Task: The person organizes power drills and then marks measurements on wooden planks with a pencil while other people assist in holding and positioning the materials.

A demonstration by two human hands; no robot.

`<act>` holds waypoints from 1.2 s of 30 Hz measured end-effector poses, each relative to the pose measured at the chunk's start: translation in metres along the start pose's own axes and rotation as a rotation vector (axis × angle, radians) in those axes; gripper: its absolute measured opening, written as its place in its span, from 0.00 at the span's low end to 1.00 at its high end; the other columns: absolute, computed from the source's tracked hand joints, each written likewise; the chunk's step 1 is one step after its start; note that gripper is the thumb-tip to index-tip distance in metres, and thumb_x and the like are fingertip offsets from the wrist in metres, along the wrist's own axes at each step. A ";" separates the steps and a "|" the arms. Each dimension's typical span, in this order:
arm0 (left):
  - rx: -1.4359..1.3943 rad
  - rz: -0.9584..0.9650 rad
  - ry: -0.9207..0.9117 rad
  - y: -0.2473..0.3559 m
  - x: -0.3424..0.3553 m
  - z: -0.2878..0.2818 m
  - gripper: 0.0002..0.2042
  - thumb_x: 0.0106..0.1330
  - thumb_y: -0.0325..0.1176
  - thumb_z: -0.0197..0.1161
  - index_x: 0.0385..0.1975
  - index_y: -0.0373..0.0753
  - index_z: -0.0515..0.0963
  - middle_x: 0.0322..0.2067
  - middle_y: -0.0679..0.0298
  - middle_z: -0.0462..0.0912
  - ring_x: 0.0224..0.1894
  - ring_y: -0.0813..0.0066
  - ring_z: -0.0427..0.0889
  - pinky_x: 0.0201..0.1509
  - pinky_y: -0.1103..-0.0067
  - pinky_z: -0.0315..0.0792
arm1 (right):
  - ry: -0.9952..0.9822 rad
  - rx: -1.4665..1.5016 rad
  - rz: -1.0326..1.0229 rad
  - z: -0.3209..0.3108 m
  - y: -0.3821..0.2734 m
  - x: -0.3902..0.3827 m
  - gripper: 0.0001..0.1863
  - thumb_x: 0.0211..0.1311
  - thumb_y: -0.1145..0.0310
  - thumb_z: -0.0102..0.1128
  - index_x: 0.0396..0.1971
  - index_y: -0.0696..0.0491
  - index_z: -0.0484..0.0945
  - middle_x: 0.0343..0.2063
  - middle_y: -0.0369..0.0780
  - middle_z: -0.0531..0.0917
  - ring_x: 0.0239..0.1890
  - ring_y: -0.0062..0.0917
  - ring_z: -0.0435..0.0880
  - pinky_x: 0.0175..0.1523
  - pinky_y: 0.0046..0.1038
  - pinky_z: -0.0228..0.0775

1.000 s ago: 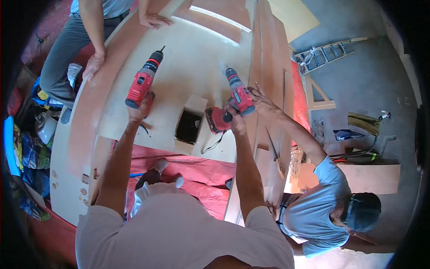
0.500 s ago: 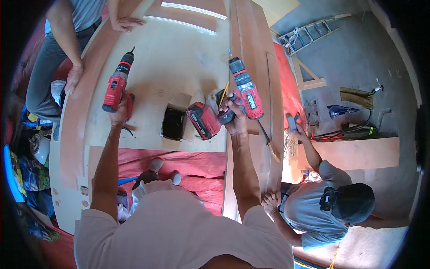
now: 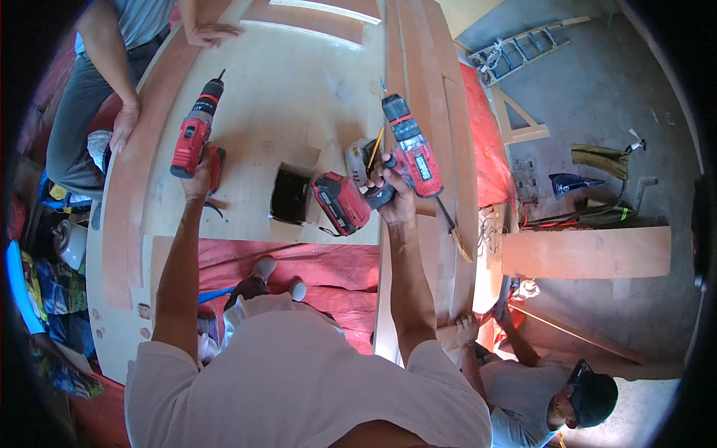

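My left hand (image 3: 197,179) grips the handle of a red and black cordless drill (image 3: 193,129), its bit pointing away over the pale plywood panel (image 3: 284,89). My right hand (image 3: 393,196) grips a second red cordless drill (image 3: 407,149) by the handle, with its red battery pack (image 3: 341,201) sticking out to the left. This drill points up along the reddish wooden boards (image 3: 433,82) standing on edge. A yellow-handled tool (image 3: 366,158) lies just behind the right drill. A rectangular dark cutout (image 3: 290,196) in the panel sits between my two hands.
One person stands at the upper left, a hand (image 3: 124,125) on the panel's curved rim and another hand (image 3: 210,33) on the far edge. Another person in a dark cap (image 3: 594,392) crouches at the lower right, holding the boards' lower end. Red sheet (image 3: 299,272), loose plank (image 3: 586,252), ladder (image 3: 523,46).
The crouching person's hand has left the right drill and dropped to the boards' lower end. Both drills now sit further left and apart; the right one has tilted more upright.
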State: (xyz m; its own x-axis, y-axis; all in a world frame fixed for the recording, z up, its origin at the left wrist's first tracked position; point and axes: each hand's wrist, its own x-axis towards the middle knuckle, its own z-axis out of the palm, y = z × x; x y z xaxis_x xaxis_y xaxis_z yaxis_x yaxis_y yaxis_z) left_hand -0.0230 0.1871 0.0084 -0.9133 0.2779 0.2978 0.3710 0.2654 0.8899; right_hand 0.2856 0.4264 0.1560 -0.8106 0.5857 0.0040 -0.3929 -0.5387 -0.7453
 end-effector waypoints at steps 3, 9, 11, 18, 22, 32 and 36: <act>-0.119 -0.072 0.007 0.016 -0.003 0.000 0.14 0.60 0.41 0.61 0.38 0.37 0.78 0.32 0.62 0.82 0.34 0.72 0.80 0.40 0.74 0.70 | 0.014 -0.072 -0.004 -0.006 0.000 -0.003 0.16 0.52 0.75 0.58 0.42 0.53 0.70 0.23 0.34 0.70 0.25 0.19 0.71 0.36 0.26 0.69; -0.018 -0.040 0.009 0.009 0.002 0.001 0.13 0.61 0.41 0.61 0.38 0.39 0.78 0.31 0.63 0.82 0.34 0.74 0.80 0.39 0.75 0.71 | 0.063 -0.165 -0.019 -0.003 0.000 -0.012 0.16 0.50 0.75 0.59 0.40 0.53 0.70 0.23 0.35 0.69 0.25 0.19 0.70 0.36 0.25 0.68; -0.034 -0.015 0.019 0.013 0.003 0.005 0.13 0.61 0.42 0.61 0.37 0.39 0.78 0.31 0.63 0.82 0.34 0.73 0.80 0.39 0.75 0.71 | 0.055 -0.179 -0.031 -0.003 -0.001 -0.014 0.15 0.50 0.76 0.59 0.40 0.53 0.70 0.23 0.35 0.70 0.25 0.19 0.71 0.36 0.25 0.68; 0.069 -0.081 -0.131 -0.125 0.001 -0.002 0.23 0.61 0.54 0.54 0.49 0.45 0.75 0.44 0.66 0.78 0.46 0.72 0.75 0.49 0.75 0.67 | 0.121 -0.172 0.025 0.007 0.014 -0.014 0.15 0.51 0.76 0.60 0.40 0.54 0.71 0.25 0.35 0.72 0.26 0.20 0.72 0.35 0.25 0.69; 0.017 -0.009 -0.213 -0.003 0.004 0.009 0.20 0.60 0.50 0.56 0.44 0.43 0.75 0.42 0.61 0.79 0.45 0.67 0.77 0.48 0.72 0.68 | 0.275 -0.439 -0.129 -0.005 0.009 -0.029 0.16 0.53 0.73 0.62 0.43 0.54 0.72 0.27 0.33 0.72 0.28 0.18 0.72 0.36 0.22 0.68; -0.093 0.142 0.024 0.012 -0.003 -0.007 0.11 0.60 0.35 0.60 0.40 0.40 0.77 0.32 0.64 0.81 0.36 0.71 0.80 0.40 0.74 0.72 | 0.473 -0.844 -0.232 -0.060 0.086 -0.012 0.12 0.56 0.61 0.63 0.38 0.50 0.78 0.28 0.31 0.77 0.28 0.12 0.72 0.31 0.18 0.64; -0.094 0.115 -0.065 0.021 0.003 -0.001 0.09 0.59 0.33 0.59 0.38 0.40 0.77 0.28 0.66 0.79 0.32 0.76 0.77 0.36 0.77 0.71 | 0.498 -0.646 -0.225 -0.100 0.123 -0.012 0.13 0.57 0.65 0.62 0.40 0.55 0.77 0.35 0.35 0.78 0.34 0.20 0.75 0.40 0.25 0.68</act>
State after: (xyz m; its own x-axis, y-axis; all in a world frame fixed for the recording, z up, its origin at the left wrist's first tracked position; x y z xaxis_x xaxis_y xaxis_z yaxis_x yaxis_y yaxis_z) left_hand -0.0186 0.1922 0.0285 -0.8518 0.3611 0.3795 0.4524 0.1420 0.8804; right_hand 0.2903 0.4134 -0.0023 -0.3967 0.9178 0.0166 -0.0737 -0.0138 -0.9972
